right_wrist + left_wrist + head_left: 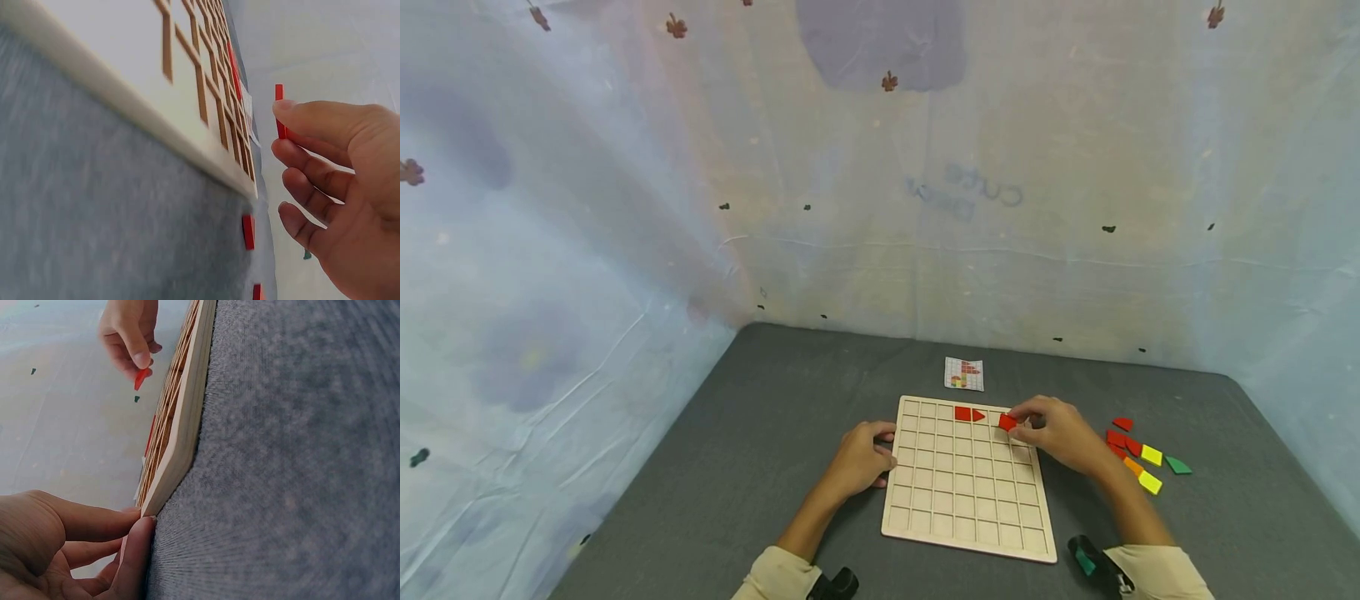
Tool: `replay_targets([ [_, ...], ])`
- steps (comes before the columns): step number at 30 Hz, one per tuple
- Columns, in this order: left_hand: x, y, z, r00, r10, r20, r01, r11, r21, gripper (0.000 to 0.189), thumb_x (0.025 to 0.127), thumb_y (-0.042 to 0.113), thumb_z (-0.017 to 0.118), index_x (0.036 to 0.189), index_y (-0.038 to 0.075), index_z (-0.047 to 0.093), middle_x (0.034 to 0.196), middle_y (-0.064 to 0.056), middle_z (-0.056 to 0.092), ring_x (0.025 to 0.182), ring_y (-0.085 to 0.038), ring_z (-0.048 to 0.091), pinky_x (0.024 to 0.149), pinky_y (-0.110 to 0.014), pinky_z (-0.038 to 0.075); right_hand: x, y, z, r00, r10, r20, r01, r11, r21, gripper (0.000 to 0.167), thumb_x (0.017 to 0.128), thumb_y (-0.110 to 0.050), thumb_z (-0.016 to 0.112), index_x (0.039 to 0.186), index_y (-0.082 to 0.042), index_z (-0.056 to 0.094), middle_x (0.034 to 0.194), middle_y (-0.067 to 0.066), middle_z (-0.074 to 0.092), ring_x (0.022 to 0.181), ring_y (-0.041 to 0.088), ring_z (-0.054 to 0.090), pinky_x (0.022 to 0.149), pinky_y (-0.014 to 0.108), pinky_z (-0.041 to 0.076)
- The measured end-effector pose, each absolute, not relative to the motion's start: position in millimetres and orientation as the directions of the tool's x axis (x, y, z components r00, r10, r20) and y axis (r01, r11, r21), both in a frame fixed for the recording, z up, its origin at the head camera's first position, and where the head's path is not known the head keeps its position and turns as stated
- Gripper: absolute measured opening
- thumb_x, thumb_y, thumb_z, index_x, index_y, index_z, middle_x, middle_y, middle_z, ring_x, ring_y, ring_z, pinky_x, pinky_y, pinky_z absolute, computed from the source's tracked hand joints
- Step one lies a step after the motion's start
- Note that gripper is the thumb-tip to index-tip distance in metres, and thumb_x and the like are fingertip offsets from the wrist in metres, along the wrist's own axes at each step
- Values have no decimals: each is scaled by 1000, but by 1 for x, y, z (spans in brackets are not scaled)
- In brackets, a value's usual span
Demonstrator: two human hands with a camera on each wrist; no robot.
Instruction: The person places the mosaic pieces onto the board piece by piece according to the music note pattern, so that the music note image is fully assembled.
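Note:
A pale wooden grid board (964,500) lies on the dark cloth. My left hand (853,458) grips its left edge, with thumb and fingers at the rim in the left wrist view. Between thumb and fingertips my right hand (1060,429) pinches a flat red tile (279,94). The wrist views show this tile held up above the board, over the far right corner in the head view. In the board's far row sit a red square tile (962,413) and, beside it on the right, a red pointed tile (977,415).
Several loose red tiles (1116,437) lie right of the board, with an orange tile (1132,466), yellow tiles (1151,455) and a green tile (1177,466). A small printed pattern card (963,374) lies beyond the board's far edge. A patterned curtain (880,167) hangs behind the table.

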State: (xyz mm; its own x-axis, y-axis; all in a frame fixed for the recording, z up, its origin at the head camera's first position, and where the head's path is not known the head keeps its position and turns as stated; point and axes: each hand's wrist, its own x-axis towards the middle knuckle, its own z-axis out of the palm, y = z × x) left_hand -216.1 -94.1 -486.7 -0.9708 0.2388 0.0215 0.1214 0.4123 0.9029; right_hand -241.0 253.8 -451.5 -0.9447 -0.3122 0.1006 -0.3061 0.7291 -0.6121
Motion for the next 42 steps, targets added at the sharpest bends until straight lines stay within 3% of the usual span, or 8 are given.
replay_targets([
  [8,-216,-94,-487,-972,233,24,122,416,901,54,86,-8,73,139,-7,63,126,-19,64,87,-17,67,53,-30,62,-248,239,-454,-935,-336,110,-330,715,-616,25,96,-21,79,116,-6,78,111,6,72,99,24,60,75,36,52],
  [28,-217,-95,-487,-969,245,18,118,402,908,54,87,-8,73,139,-7,63,127,-18,64,88,-18,67,54,-31,62,-258,210,-457,-920,-384,80,-342,687,-641,26,91,-14,83,113,-2,79,106,8,72,88,17,61,68,29,53],
  [42,-217,-95,-487,-970,241,19,118,403,907,54,86,-8,73,139,-7,63,126,-18,64,86,-17,67,53,-31,62,-258,199,-458,-909,-413,65,-359,693,-625,25,90,-13,84,112,-1,79,98,3,70,85,14,58,71,29,51],
])
